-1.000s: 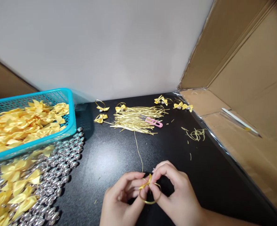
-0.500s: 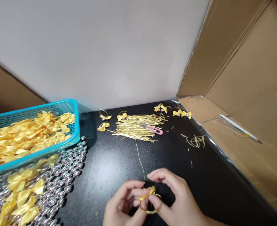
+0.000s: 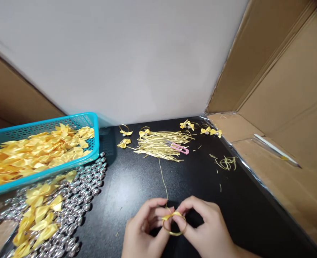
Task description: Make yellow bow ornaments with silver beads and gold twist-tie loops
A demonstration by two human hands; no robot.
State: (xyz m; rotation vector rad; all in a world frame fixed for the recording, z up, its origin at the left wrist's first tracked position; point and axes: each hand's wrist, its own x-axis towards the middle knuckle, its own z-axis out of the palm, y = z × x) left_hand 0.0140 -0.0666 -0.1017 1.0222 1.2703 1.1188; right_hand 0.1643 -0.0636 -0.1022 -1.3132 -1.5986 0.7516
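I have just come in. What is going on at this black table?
A person's left hand and right hand hold a yellow ribbon bow and a thin, round gold loop. A fine gold cord runs from the left hand towards a pile of gold strips, where a pink-handled cutter lies. To the left, a turquoise plastic basket holds more yellow bows, beside shiny silver oval beads.

From the hands point(image 3: 209, 225), a bare lane leads far over the desk point(image 3: 131, 193), between beads point(image 3: 91, 179) at left and scraps point(image 3: 227, 163) at right; 1 thread point(image 3: 162, 175) runs through it. Farther on, strands point(image 3: 150, 143) and a cutter point(image 3: 180, 148) obstruct. The basket point(image 3: 96, 138) blocks far left, cardboard point(image 3: 287, 71) the right, a white wall point(image 3: 121, 64) the far side.
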